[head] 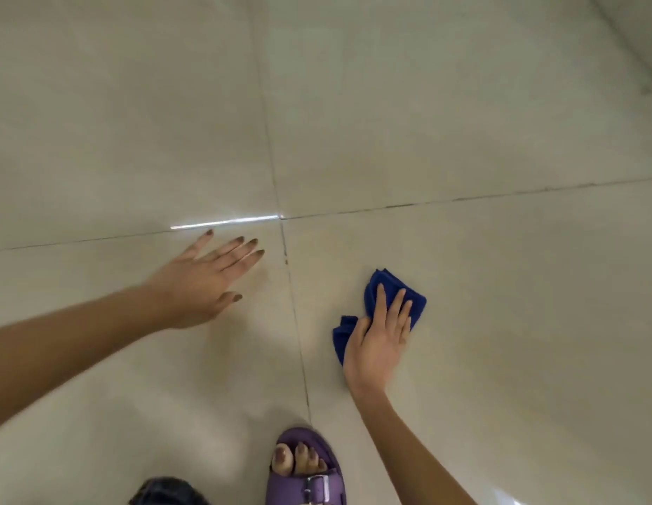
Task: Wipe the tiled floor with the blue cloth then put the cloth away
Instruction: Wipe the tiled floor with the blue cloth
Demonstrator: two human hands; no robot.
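The right hand point(377, 342) is covering the middle of the blue cloth point(413, 302), hiding its folds. At six o'clock the bottom edge is cutting off the purple sandal point(309, 484). At seven o'clock a dark shape point(164, 492) is showing too little to identify. The left hand point(204, 282) is looking blurred, and whether it is touching the tiled floor point(463, 103) is unclear.

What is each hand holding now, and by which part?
Right hand presses the cloth flat to the floor, fingers across its middle; no clear grip. Left hand holds nothing.

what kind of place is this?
Probably an indoor room, maybe a home: glossy beige tiled floor with dark grout lines, purple sandal on a foot, right hand pressing a blue cloth down.
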